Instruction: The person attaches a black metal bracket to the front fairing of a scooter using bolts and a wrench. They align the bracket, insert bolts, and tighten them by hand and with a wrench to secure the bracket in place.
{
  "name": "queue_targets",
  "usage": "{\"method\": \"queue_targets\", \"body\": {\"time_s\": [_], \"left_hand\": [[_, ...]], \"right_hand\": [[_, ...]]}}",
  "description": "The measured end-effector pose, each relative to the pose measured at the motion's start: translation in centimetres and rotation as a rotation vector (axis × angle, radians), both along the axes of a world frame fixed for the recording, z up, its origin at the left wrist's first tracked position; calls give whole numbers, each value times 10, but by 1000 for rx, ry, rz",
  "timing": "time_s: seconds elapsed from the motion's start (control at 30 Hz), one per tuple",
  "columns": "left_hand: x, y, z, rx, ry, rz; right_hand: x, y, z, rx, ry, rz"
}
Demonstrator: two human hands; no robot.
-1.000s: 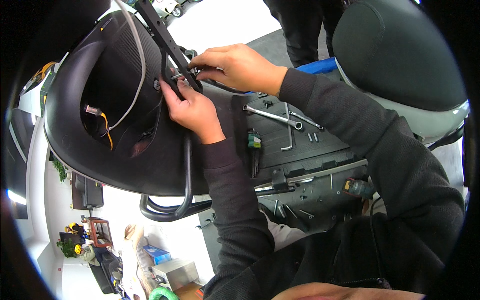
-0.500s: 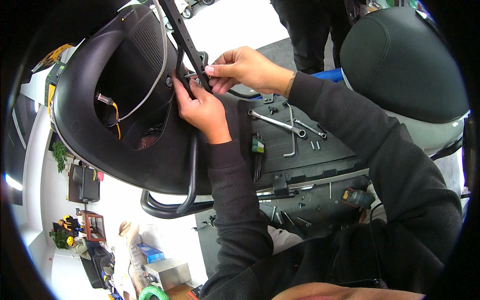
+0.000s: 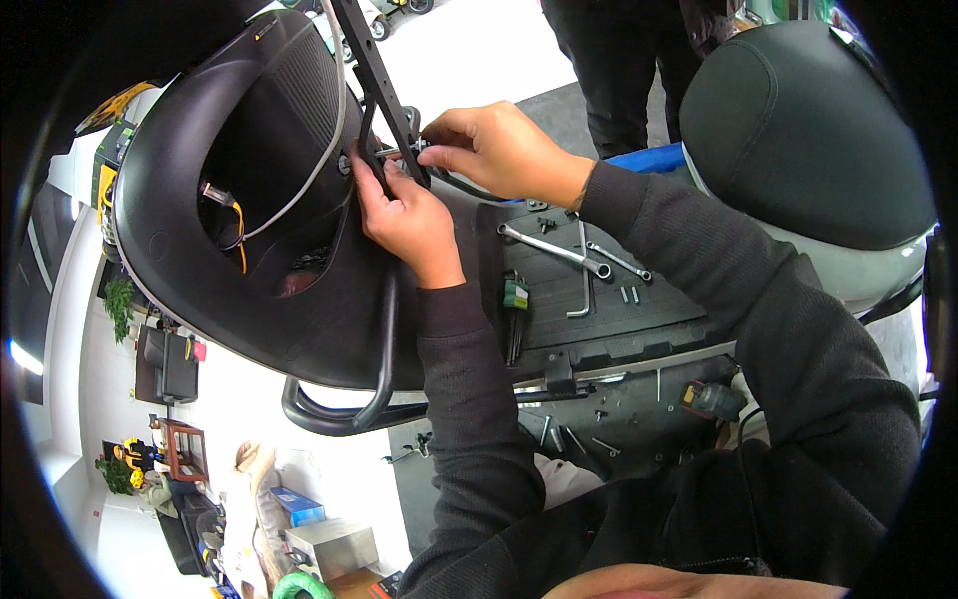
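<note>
While both hands meet at the black bracket (image 3: 384, 85) on the upturned seat shell (image 3: 239, 200), the left hand (image 3: 404, 215) is closed around the bracket's lower end, steadying it. The right hand (image 3: 494, 150) pinches a small bolt (image 3: 417, 147) at the bracket, fingers curled tight. Best to keep the bracket still and the bolt square to its hole. Wrenches (image 3: 559, 250) lie on the black mat (image 3: 599, 299) just below the right wrist.

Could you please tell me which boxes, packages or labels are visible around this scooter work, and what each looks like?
Blue box: on the floor, lower left, rectangular.
Grey box: beside the blue one, larger, plain.
Green tag: on the hex key set lying on the footboard, small, rectangular.
No screens visible.
</note>
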State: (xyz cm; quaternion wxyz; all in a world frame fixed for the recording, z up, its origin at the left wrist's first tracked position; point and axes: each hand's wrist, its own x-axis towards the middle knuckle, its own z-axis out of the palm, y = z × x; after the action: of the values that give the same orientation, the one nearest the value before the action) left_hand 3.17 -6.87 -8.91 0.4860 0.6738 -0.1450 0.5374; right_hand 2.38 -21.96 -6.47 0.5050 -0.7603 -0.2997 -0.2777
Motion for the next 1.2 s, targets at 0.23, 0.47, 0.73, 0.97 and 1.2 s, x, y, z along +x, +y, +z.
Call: {"method": "queue_targets", "body": {"time_s": [0.23, 0.47, 0.73, 0.97, 1.2], "left_hand": [[0, -1, -1, -8, -3, 0], [-3, -1, -1, -8, 33, 2], [0, 0, -1, 6, -8, 13], [1, -1, -1, 12, -42, 24], [-1, 0, -1, 18, -26, 22]], "right_hand": [[-2, -9, 3, -158, -125, -83], [2, -7, -3, -276, -346, -138], [2, -8, 4, -357, -443, -193], [3, -3, 2, -232, -202, -37], [-1, 2, 5, 35, 333, 203]]}}
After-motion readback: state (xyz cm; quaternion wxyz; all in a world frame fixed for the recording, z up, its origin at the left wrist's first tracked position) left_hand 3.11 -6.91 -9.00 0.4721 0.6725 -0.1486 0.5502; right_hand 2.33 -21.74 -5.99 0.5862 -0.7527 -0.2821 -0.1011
